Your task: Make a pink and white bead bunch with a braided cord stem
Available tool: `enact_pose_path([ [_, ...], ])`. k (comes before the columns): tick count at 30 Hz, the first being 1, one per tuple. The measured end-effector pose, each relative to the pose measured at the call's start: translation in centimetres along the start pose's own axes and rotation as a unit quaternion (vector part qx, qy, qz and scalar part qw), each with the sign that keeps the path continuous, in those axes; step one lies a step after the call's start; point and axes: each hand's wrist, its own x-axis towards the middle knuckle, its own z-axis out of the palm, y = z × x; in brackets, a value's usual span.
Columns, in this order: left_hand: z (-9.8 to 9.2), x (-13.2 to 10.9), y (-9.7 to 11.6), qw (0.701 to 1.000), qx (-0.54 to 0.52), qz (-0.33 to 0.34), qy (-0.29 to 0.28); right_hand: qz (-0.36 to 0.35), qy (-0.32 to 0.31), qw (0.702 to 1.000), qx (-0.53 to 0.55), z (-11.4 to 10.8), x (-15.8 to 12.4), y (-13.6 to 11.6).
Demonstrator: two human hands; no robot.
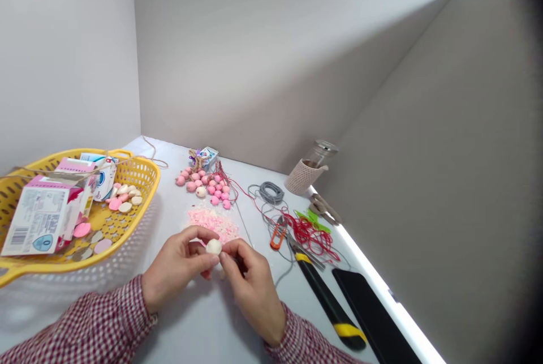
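Observation:
A small off-white ball point(214, 247) is pinched between the thumb and fingers of my left hand point(180, 265). My right hand point(253, 285) is closed too, its thumb and index fingertips pressed against the ball's right side. Both hands are above the white table, just in front of a heap of pink and white shavings point(211, 220). Behind the shavings lie several pink balls point(215, 187) on red strings, with one cream ball point(201, 191) among them. The undersides of my fingers are hidden.
On the left is a yellow basket point(148, 185) with boxes and pastel discs. At right lie grey cord point(271, 193), red cord point(307, 231), an orange-handled cutter point(278, 235), black-and-yellow pliers point(326, 296) and a black flat object point(369, 307). A covered jar point(303, 176) stands near the wall.

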Motion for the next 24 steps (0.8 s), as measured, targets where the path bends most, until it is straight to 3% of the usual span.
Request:
enact_pose_path([
  [6,0.32,-0.31,-0.1,0.975,0.142,0.149,0.079,0.01,-0.023,0.999,0.036,0.03,0.15,0.16],
  [12,0.36,-0.54,0.25,0.968,0.151,0.172,0.099,0.04,-0.026,0.996,0.069,0.35,0.03,0.43],
  [16,0.33,-0.4,0.1,0.974,0.121,0.16,0.107,0.049,-0.029,0.994,0.096,0.49,0.03,0.49],
  [24,0.32,-0.09,0.22,0.997,0.032,0.035,0.065,0.05,-0.031,0.992,0.108,0.47,0.08,0.48],
])
